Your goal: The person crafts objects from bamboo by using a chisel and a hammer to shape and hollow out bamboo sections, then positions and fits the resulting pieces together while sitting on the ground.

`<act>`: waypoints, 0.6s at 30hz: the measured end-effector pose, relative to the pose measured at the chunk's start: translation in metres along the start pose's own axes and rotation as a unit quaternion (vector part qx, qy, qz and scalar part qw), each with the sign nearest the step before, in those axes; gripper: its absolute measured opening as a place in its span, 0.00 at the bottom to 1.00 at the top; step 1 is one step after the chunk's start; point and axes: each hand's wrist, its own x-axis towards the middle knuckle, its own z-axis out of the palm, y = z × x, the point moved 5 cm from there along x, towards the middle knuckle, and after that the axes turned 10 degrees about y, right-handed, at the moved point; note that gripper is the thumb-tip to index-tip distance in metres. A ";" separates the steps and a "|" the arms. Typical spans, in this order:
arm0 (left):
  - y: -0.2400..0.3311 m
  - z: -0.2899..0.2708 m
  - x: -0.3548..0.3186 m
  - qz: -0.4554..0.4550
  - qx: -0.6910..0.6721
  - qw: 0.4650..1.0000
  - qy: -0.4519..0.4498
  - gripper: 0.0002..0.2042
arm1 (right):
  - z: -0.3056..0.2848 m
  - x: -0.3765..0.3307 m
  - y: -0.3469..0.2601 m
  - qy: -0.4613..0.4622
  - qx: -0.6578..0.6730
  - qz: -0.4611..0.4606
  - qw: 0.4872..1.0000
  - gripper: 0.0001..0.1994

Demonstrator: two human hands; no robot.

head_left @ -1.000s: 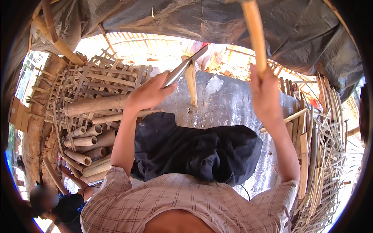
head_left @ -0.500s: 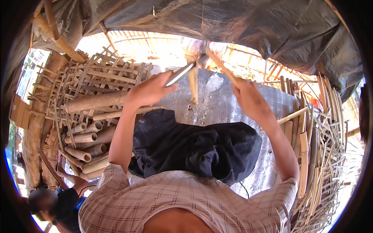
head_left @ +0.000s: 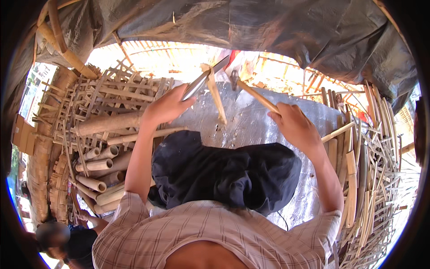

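My left hand [head_left: 169, 106] is closed round the near end of a long metal blade, a large knife [head_left: 195, 86]. The blade slants up and away, crossing the top of an upright bamboo piece [head_left: 217, 99]; it looks sunk into that end. The bamboo's foot rests on the grey sheet [head_left: 242, 125]. My right hand [head_left: 296, 126] grips the wooden handle of a hammer [head_left: 257, 95]. The hammer's metal head is just right of the bamboo, apart from the blade.
Bamboo poles [head_left: 99, 165] and a woven bamboo lattice [head_left: 114, 89] lie at the left. Split bamboo strips [head_left: 376, 179] are heaped on the right. Dark plastic sheeting [head_left: 268, 27] hangs overhead. Another person [head_left: 83, 242] is at the lower left.
The hammer has come down and back from the blade's far end, and my right hand moved slightly right and nearer. The knife and the bamboo's top have shifted a little left.
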 end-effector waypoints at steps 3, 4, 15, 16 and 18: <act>-0.001 -0.005 0.000 0.003 -0.003 1.000 0.005 0.16 | -0.028 0.002 -0.022 0.043 0.049 -0.011 0.998 0.14; -0.004 -0.006 -0.002 -0.003 0.004 1.000 0.005 0.16 | -0.037 0.011 -0.034 0.075 0.079 -0.017 0.994 0.13; -0.003 0.001 0.007 0.010 -0.001 1.000 0.012 0.15 | -0.013 0.040 -0.011 0.091 0.113 -0.028 0.989 0.12; -0.005 0.002 0.003 0.014 -0.005 1.000 0.007 0.16 | -0.024 0.039 -0.021 0.078 0.129 0.005 0.989 0.12; -0.001 0.003 0.008 0.032 0.017 0.999 0.019 0.17 | -0.031 0.046 -0.029 0.141 0.175 0.012 0.974 0.11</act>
